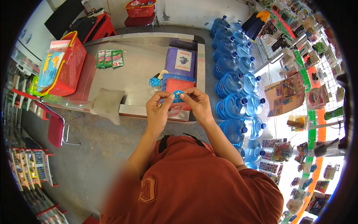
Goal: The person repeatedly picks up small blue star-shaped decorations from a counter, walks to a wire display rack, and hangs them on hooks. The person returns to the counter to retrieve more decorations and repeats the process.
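Between the thumbs and fingers of my left hand (159,107) and my right hand (199,105) is a small blue card with a white star (178,96). Both hands are above the near right corner of a metal-topped counter (134,72). Beneath them lies a red plastic-wrapped packet (179,84), partly hidden by the hands. Behind it is a purple packet (170,63) with a printed label, and a blue packet edge shows between the two. Another blue star card (155,81) lies just left of these packets.
Green and red sachets (110,58) lie on the counter's far left part. A red shopping basket (68,67) holds packaged goods at its left end. A grey cloth (107,105) drapes over the near edge. Large blue water bottles (230,81) line the right side, beside a hanging-goods rack (313,92).
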The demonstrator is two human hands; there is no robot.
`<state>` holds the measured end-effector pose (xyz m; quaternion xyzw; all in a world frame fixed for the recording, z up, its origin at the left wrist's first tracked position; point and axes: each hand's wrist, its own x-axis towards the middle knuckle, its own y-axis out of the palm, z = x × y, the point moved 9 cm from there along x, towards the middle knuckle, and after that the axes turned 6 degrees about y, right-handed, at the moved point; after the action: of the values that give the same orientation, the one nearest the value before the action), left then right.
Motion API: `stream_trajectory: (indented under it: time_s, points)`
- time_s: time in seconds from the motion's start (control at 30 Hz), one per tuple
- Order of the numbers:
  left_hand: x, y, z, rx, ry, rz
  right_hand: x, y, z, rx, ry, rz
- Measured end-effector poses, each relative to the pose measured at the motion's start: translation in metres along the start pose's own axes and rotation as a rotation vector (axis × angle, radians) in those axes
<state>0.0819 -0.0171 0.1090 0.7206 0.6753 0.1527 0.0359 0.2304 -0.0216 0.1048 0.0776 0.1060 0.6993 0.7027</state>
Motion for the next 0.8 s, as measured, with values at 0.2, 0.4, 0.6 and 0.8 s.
stream_trajectory:
  time_s: [0.2, 0.4, 0.6, 0.8]
  points:
    - [-0.001, 0.005, -0.007, 0.068, 0.07, 0.011, -0.004, -0.005, 0.006, -0.082, -0.101, -0.039]
    - [-0.003, 0.01, -0.013, 0.082, 0.075, 0.005, -0.01, -0.006, 0.014, -0.149, -0.095, -0.071]
    - [-0.005, 0.017, -0.017, 0.136, 0.13, 0.06, -0.018, -0.007, 0.022, -0.215, -0.137, -0.088]
    - [-0.006, 0.023, -0.023, 0.177, 0.208, 0.041, -0.023, -0.014, 0.018, -0.134, -0.082, -0.121]
